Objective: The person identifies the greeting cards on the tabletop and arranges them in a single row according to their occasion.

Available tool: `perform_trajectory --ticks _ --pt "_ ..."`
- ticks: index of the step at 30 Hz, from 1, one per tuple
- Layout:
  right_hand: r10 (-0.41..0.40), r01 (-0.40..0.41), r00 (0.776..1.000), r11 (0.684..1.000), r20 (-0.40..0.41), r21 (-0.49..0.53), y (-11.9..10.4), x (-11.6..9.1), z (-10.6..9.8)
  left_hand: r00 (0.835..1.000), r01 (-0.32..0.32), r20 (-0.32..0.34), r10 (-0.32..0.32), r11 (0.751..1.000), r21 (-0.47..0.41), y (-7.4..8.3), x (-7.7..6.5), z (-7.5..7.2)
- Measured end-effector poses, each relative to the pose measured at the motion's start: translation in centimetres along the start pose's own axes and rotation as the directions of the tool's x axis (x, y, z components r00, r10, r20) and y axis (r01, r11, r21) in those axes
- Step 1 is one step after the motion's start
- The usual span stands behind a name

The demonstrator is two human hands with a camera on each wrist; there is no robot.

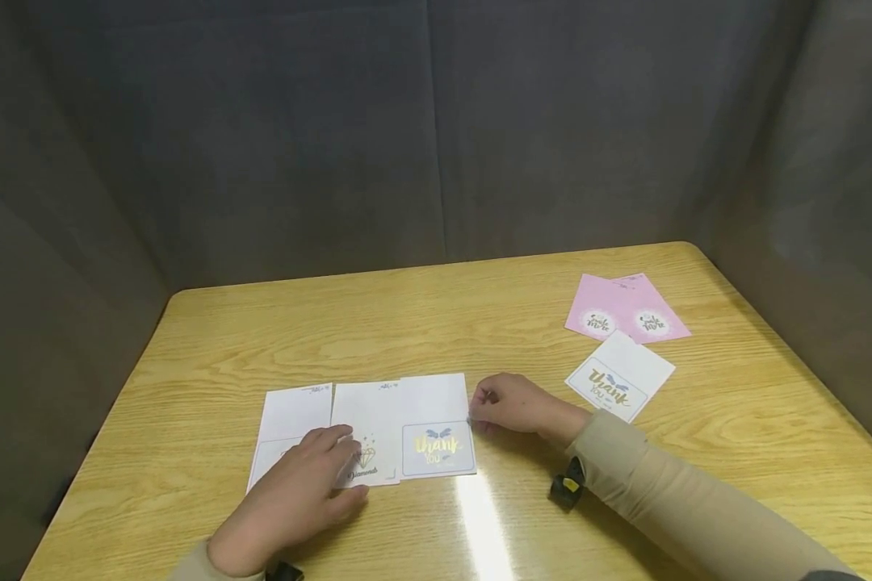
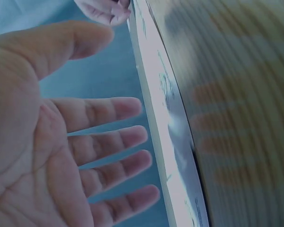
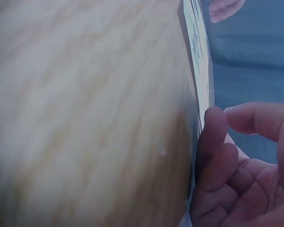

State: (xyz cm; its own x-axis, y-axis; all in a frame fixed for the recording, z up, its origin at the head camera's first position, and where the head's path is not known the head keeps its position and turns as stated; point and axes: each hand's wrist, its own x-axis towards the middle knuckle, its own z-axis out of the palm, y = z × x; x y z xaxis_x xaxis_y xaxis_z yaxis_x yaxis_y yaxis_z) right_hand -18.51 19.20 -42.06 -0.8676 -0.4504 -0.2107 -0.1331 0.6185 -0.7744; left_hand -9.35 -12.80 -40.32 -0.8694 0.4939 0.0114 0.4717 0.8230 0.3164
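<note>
Three white cards stand in a row near the table's front. The leftmost card [image 1: 296, 411] is partly hidden by my left hand [image 1: 298, 492]. In the middle lies a Diamonds card [image 1: 366, 411] with a gold gem print, and at the right a gold-lettered Thank You card [image 1: 436, 403]. My left hand hovers low over the first two, fingers spread and straight in the left wrist view, slightly apart from the cards. With thumb and finger, my right hand [image 1: 516, 403] pinches the right edge of the Thank You card; its other fingers are curled.
Another Thank You card [image 1: 620, 375] lies tilted at the right, beyond my right forearm. Behind it, two pink cards [image 1: 603, 303] overlap. The wooden table [image 1: 407, 323] ends at a dark grey curtain [image 1: 298, 145] at the back and sides.
</note>
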Motion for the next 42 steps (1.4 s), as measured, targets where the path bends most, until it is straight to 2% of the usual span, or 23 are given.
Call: perform_trajectory --ticks 9,16,22,30,37,42 --pt "-0.012 0.011 0.999 0.999 -0.034 -0.051 0.4 -0.7 -1.3 0.993 -0.112 0.027 0.113 0.993 -0.026 1.7 1.6 0.6" --pt "0.020 -0.020 0.999 1.000 -0.046 -0.007 0.8 -1.6 -2.5 0.979 -0.183 0.088 0.183 0.983 -0.003 2.7 2.8 1.1" --pt "0.002 -0.009 0.997 0.997 -0.082 -0.083 1.8 -2.6 -4.2 0.973 -0.199 0.124 0.197 0.980 0.007 3.2 3.2 1.1" --pt "0.027 -0.059 0.985 0.982 -0.173 -0.178 3.4 -4.9 -7.3 0.967 -0.224 0.132 0.219 0.974 0.020 3.6 3.6 1.0" --pt "0.047 -0.099 0.971 0.971 -0.233 -0.217 4.6 -6.4 -9.2 0.962 -0.231 0.150 0.230 0.973 -0.008 3.8 3.8 1.3" --pt "0.080 -0.143 0.959 0.965 -0.273 -0.219 5.5 -7.5 -10.1 0.959 -0.239 0.156 0.235 0.971 0.005 3.9 3.8 1.6"
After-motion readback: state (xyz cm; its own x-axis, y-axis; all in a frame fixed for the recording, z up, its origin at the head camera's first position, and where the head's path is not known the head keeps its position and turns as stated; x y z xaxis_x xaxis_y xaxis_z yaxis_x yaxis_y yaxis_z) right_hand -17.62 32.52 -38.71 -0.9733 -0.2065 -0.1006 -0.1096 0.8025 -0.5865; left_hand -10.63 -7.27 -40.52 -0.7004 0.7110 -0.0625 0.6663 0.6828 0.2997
